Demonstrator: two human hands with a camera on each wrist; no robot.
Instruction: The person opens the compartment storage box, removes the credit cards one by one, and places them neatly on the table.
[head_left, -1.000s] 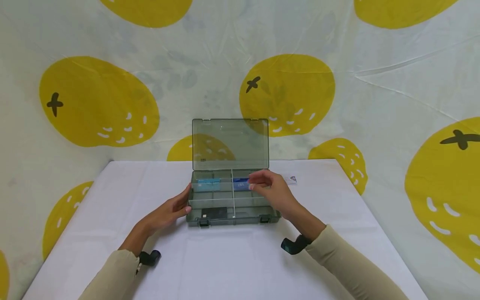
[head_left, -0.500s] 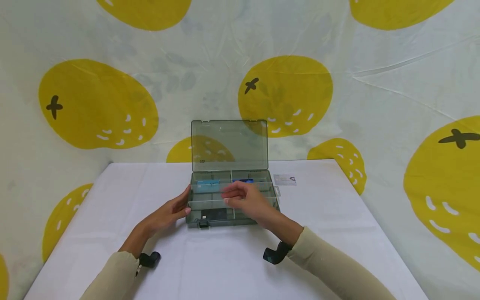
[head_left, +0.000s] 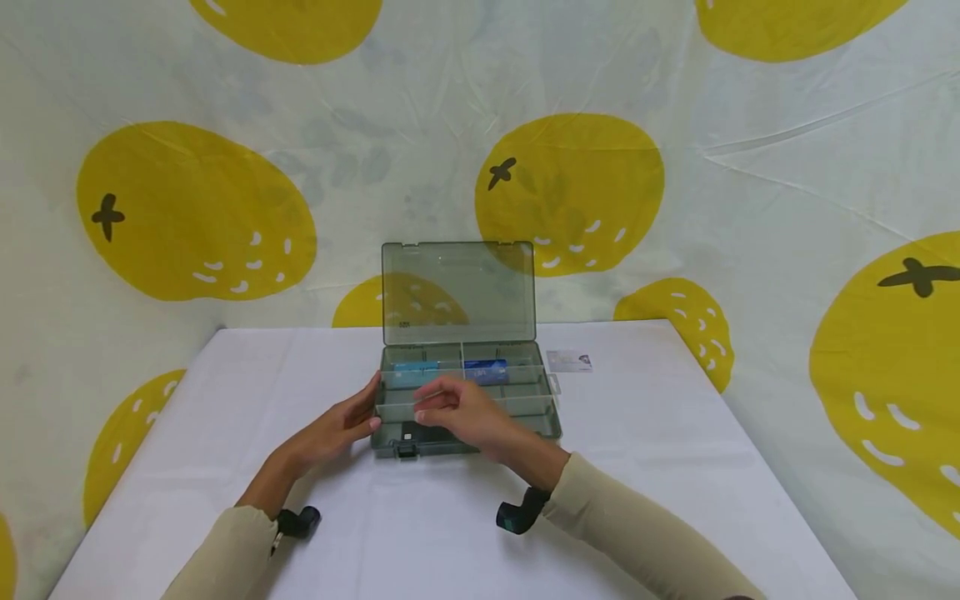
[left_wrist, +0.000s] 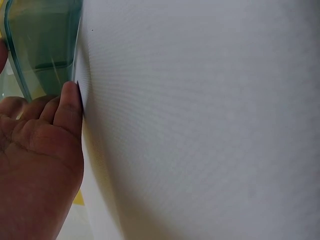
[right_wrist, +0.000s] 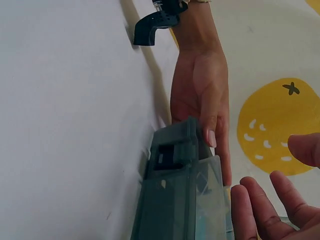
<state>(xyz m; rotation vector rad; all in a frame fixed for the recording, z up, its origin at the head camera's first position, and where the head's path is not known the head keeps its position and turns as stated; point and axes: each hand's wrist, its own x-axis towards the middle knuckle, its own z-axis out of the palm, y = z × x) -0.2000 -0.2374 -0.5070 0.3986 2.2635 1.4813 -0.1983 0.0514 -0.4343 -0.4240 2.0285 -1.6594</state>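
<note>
Left hand (head_left: 337,432) touching box (head_left: 444,448) edge, right (head_left: 467,410) hovering

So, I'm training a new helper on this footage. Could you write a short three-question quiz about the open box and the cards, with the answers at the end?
1. True or false: in the head view, the dark blue card lies in the right half of the box.
2. Where is the pale printed card? a) inside the box; b) on the table, right of the box; c) on the table, left of the box.
3. Which grip touches the box's outer side?

Key: 1. True. 2. b. 3. The left grip.
</note>
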